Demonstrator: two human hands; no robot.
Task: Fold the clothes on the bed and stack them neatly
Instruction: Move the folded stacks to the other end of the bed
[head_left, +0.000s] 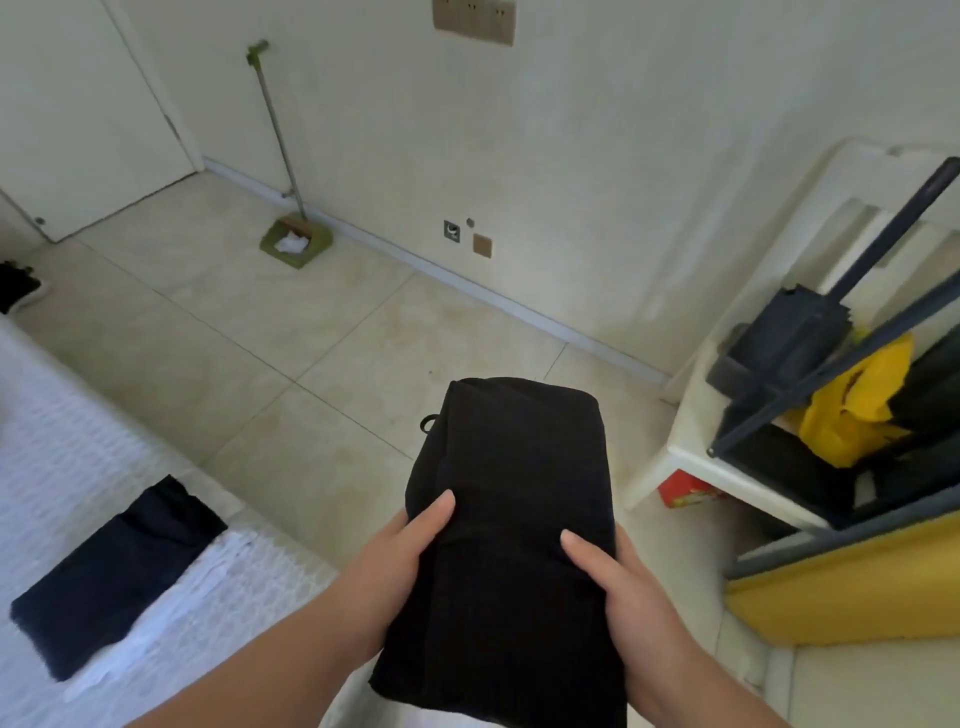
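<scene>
A folded black garment (519, 483) is held in the air over the floor, between the bed and a white stand. My left hand (402, 551) grips its left edge with the thumb on top. My right hand (618, 577) grips its right edge, thumb also on top; the fingers of both hands are hidden under the cloth. On the bed (57, 447) at the left lies a folded dark navy garment (119, 571), flat near the bed's corner, on top of folded white cloth (171, 618).
A white stand (696, 441) at the right holds a dark folded frame (810, 332) and a yellow bag (857, 410). A yellow-edged board (852, 587) lies below it. A green dustpan (296, 241) with a long handle leans at the far wall. Tiled floor lies ahead.
</scene>
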